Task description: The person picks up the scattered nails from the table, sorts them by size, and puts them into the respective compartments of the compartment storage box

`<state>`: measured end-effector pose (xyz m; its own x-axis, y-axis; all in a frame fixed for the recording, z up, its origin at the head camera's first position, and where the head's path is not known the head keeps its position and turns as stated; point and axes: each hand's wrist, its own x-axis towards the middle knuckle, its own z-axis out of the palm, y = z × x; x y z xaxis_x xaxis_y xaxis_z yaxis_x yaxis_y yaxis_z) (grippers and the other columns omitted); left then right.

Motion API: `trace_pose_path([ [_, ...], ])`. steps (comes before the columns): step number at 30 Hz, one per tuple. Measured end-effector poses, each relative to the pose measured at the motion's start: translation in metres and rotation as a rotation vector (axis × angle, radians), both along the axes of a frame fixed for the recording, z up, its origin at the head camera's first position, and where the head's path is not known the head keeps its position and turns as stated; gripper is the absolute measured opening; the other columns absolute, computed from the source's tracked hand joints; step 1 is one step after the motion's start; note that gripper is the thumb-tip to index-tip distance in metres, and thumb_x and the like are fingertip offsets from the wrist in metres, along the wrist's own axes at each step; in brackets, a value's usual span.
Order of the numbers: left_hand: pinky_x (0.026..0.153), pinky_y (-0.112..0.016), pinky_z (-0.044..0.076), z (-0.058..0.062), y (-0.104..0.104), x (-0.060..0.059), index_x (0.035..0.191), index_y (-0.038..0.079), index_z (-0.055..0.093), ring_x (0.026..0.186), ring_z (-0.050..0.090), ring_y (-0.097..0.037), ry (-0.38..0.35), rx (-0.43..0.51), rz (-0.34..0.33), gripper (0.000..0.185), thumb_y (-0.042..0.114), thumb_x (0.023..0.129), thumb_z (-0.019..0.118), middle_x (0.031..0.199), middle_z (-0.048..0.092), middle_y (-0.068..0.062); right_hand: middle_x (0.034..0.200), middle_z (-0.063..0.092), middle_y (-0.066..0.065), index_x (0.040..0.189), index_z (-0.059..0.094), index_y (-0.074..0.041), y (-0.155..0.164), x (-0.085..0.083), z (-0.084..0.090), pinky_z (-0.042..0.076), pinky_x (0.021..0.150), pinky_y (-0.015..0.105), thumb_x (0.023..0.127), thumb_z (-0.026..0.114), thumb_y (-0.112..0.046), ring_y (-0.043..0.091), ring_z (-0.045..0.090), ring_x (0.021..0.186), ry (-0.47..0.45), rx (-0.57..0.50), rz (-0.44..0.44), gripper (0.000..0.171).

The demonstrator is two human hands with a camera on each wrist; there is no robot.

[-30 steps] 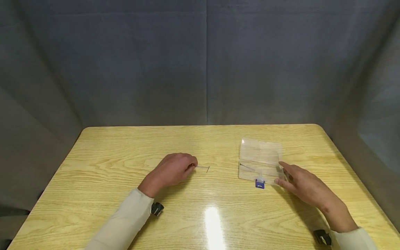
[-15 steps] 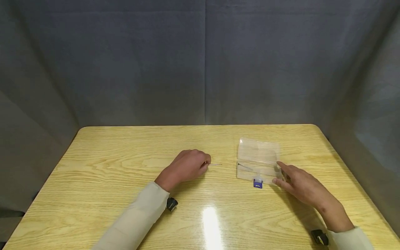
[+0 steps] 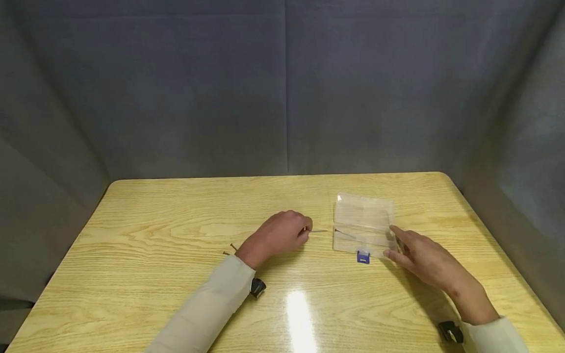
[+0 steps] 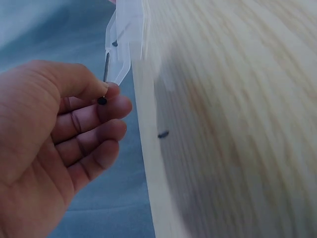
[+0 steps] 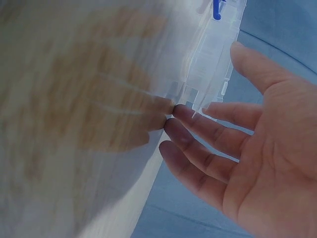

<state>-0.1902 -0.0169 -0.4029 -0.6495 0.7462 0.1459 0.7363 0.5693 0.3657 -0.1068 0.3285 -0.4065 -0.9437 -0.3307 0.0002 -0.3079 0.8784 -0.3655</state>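
My left hand (image 3: 284, 233) pinches a slim metal nail (image 4: 106, 67) between thumb and index finger. Its dark round head shows at the fingertips in the left wrist view, and the shaft points towards the box. Just right of that hand, a clear plastic box (image 3: 363, 210) lies with its lid folded back. Another nail (image 3: 346, 235) rests inside its near half, and a blue latch (image 3: 363, 257) hangs at its front. With fingers nearly straight, my right hand (image 3: 434, 262) touches the box's right end, thumb at the front edge and index finger near the hinge.
Two more nails (image 3: 233, 246) lie on the wooden table (image 3: 176, 206), partly hidden by my left wrist. The table's back edge meets a grey curtain (image 3: 198, 98), which also hangs at both sides.
My left hand has moved right with the nail, closer to the box. Nails behind its wrist have come into sight. The right hand stays at the box's end.
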Motion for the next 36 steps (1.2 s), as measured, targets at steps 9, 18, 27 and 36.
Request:
trace_pose_path([
  [9, 0.057, -0.027, 0.029, -0.004, 0.009, -0.002, 0.075, 0.018, 0.057, 0.059, 0.031, -0.008, -0.025, -0.011, -0.002, 0.032, 0.001, 0.101, 0.049, 0.064, 0.041, 0.007, 0.133, 0.057, 0.036, 0.149, 0.044, 0.01, -0.002, 0.0, -0.001, 0.046, 0.096, 0.063, 0.103, 0.066, -0.035, 0.051, 0.057, 0.122, -0.004, -0.002, -0.005, 0.068],
  [18, 0.058, -0.025, 0.03, -0.004, 0.015, -0.003, 0.077, 0.018, 0.059, 0.059, 0.032, -0.008, -0.031, -0.01, 0.002, 0.031, 0.002, 0.101, 0.049, 0.065, 0.045, 0.007, 0.131, 0.057, 0.037, 0.149, 0.043, 0.011, -0.002, 0.001, -0.003, 0.047, 0.094, 0.063, 0.102, 0.066, -0.035, 0.052, 0.058, 0.119, -0.012, 0.01, -0.009, 0.07],
  [27, 0.059, -0.024, 0.036, -0.006, 0.021, -0.004, 0.088, 0.017, 0.069, 0.059, 0.039, -0.007, -0.032, -0.021, 0.023, 0.027, 0.004, 0.101, 0.05, 0.074, 0.057, 0.007, 0.132, 0.057, 0.037, 0.149, 0.043, 0.011, -0.002, 0.001, -0.002, 0.046, 0.095, 0.064, 0.102, 0.066, -0.035, 0.053, 0.057, 0.12, -0.012, 0.014, -0.009, 0.069],
  [36, 0.061, -0.025, 0.038, -0.004, 0.021, -0.004, 0.092, 0.014, 0.073, 0.061, 0.042, -0.008, -0.023, -0.031, 0.028, 0.027, 0.003, 0.102, 0.049, 0.078, 0.062, 0.005, 0.133, 0.056, 0.037, 0.149, 0.043, 0.01, -0.001, 0.002, 0.001, 0.045, 0.096, 0.064, 0.103, 0.065, -0.036, 0.052, 0.056, 0.122, -0.004, 0.013, -0.01, 0.069],
])
